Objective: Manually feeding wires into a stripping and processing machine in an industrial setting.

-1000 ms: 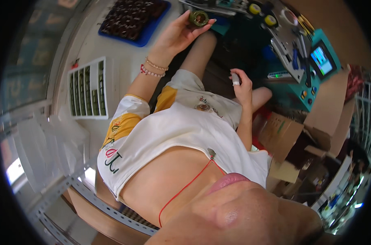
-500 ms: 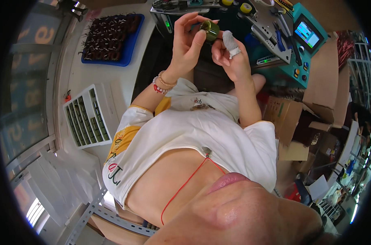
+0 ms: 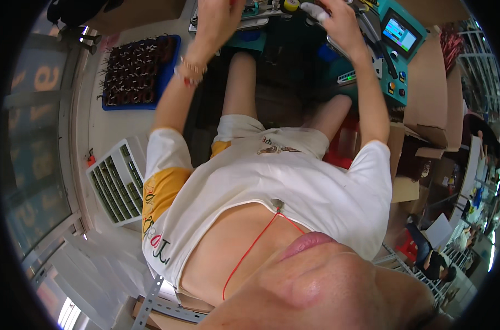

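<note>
My left hand (image 3: 219,23) reaches to the top edge over the left part of the teal machine's metal bed (image 3: 255,23). Its fingers are mostly cut off by the frame, so their grip is hidden. At the machine's right side is my right hand (image 3: 340,25), with a white wrap (image 3: 315,11) around one finger. Its other fingertips run toward the top edge and I cannot make out what they touch. Between the hands, a yellow round part (image 3: 291,5) sits on the machine. The green ring-shaped part held earlier is not visible.
Left, a blue tray (image 3: 174,66) carries several dark brown wound coils with wire ends. Nearer stands a white tray (image 3: 134,151) with rows of green cylindrical parts. Right are the machine's screen (image 3: 401,36), its control buttons (image 3: 397,85) and open cardboard boxes (image 3: 430,104).
Both hands have moved apart and forward, from holding the green ring-shaped part together to over the machine. That part has gone out of sight. My legs now show between the arms.
</note>
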Available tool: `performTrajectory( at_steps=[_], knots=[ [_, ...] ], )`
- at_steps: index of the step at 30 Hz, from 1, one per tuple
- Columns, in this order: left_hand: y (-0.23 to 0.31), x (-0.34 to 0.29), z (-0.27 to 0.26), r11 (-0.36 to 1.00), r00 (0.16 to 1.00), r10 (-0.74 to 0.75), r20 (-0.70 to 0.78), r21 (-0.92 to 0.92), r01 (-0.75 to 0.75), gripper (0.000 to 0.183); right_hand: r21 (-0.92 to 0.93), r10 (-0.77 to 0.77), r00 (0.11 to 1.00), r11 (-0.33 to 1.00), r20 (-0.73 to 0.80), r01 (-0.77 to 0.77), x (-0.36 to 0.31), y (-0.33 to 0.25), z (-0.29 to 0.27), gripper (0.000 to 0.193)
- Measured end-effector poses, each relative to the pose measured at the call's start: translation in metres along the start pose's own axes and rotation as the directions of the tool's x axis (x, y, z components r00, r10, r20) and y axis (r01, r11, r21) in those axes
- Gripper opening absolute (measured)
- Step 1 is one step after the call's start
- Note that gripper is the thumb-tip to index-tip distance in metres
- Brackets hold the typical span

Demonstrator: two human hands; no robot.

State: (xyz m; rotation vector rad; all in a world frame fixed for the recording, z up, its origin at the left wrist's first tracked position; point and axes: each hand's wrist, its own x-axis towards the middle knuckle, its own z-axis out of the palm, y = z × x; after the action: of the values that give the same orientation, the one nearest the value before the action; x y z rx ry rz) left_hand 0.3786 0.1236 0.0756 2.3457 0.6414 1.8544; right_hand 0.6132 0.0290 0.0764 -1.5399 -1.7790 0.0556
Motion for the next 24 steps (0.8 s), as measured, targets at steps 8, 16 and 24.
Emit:
performTrajectory(
  at_steps=[8,16,24],
  knots=[
    [-0.123,-0.019,-0.043,0.633,0.752,-0.546,0.369,-0.406,0.659,0.044,-0.591,0.117,0.940,0.800,0.319,0.101,0.019,0.074,0.050,0.046],
    [-0.106,-0.031,0.018,0.956,0.899,-0.295,0.324,0.098,0.278,0.035,-0.649,0.251,0.906,0.760,0.341,0.033,0.021,0.061,0.057,0.045],
    [-0.087,-0.051,0.052,0.865,0.986,-0.041,0.160,0.501,-0.046,0.026,-0.105,0.110,0.963,0.991,0.244,-0.087,-0.158,-0.009,-0.024,0.025]
  ],
)
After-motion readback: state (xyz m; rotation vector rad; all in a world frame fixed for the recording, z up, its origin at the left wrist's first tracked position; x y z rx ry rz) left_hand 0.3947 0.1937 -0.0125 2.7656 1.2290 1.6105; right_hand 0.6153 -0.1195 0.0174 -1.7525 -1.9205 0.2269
